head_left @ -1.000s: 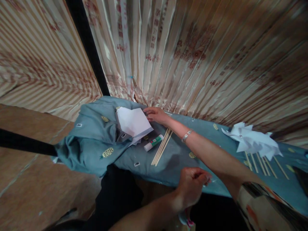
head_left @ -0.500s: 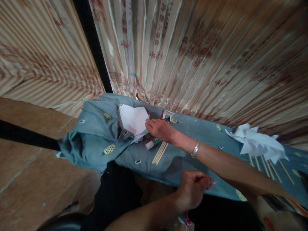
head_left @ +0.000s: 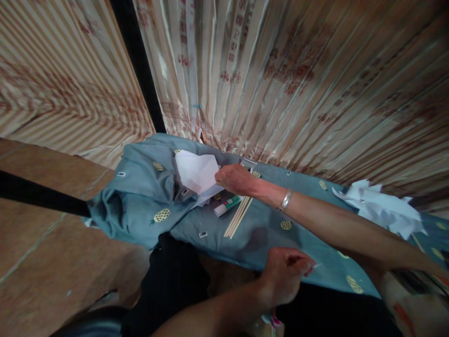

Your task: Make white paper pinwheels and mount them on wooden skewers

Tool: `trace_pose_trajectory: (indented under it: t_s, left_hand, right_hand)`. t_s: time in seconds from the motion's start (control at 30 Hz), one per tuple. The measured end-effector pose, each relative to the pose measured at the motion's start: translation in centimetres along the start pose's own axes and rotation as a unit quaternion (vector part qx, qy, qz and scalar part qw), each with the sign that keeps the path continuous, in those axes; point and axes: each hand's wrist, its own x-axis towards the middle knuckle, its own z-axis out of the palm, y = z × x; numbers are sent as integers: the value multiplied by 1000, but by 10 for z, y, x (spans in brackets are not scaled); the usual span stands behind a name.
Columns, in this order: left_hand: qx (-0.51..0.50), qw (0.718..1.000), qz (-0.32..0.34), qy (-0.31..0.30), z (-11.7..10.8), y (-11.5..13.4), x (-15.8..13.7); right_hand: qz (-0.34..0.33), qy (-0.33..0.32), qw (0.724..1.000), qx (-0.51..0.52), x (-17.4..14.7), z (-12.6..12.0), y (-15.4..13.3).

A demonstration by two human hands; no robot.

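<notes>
My right hand [head_left: 234, 179], with a silver bracelet on its wrist, reaches across to a stack of cut white paper [head_left: 196, 171]. Its closed fingertips are at the right edge of the paper and seem to pinch a sheet. Just below that hand lie a glue stick [head_left: 226, 206] with a white cap and several thin wooden sticks [head_left: 238, 217]. My left hand [head_left: 286, 274] is over the near edge of the cloth, thumb and fingers pinched together. Something thin and pale pokes out from its fingertips, too small to name.
Folded white paper pinwheels [head_left: 382, 206] lie at the right, partly behind my right forearm. A blue-grey cloth [head_left: 273, 224] with pineapple prints covers the narrow surface. Behind it hangs a patterned curtain [head_left: 252, 93], beside a dark post [head_left: 140, 61].
My right hand has shifted slightly and its fingers have curled more at the paper's edge. It now hides most of the small packet behind it. My left hand keeps its pinch.
</notes>
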Motion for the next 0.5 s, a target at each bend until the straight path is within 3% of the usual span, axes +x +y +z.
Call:
trace_pose_trajectory:
  t_s: [0.27,0.5]
  left_hand:
    - [-22,1000,8,-9,1,-4,0]
    - [-12,1000,-1,1,2,0,-1]
  right_hand:
    - [2,2,995,103,-3,-3,8]
    - [-20,8,998,59,-5,0,4]
